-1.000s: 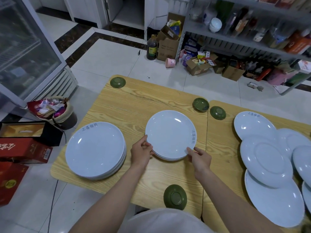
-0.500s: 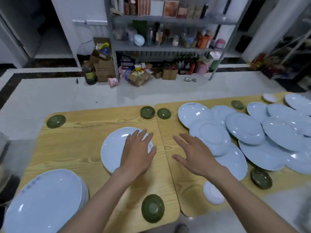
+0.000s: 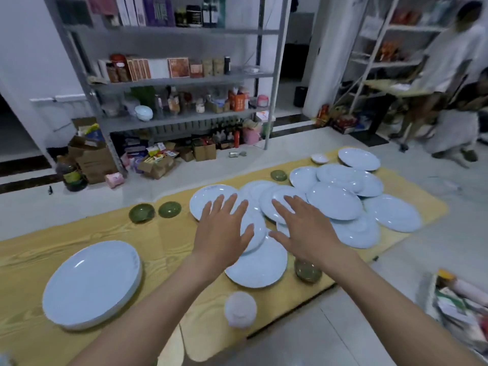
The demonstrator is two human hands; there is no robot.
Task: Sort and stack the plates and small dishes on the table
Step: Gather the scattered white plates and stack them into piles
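A small stack of white plates [image 3: 91, 282] lies at the near left of the wooden table [image 3: 31, 254]. Several loose white plates [image 3: 335, 200] overlap in a spread across the right half. My left hand [image 3: 221, 231] hovers with fingers spread over two overlapping plates [image 3: 257, 265] near the middle. My right hand [image 3: 307, 228] is spread just right of it, over other plates; neither hand holds anything. Small green dishes [image 3: 141, 213] sit at the far edge, with another [image 3: 308, 271] by my right wrist. A small white dish [image 3: 240, 309] lies upside down at the near edge.
Metal shelves [image 3: 184, 77] with jars, boxes and bottles stand beyond the table, cardboard boxes [image 3: 92, 157] on the floor beneath. A person [image 3: 454, 83] stands at the far right by another shelf. A basket of papers [image 3: 464, 310] sits on the floor near right.
Both hands let go of the stacked plates and swung right with my view. They now hover spread over the loose plates on the table's right half.
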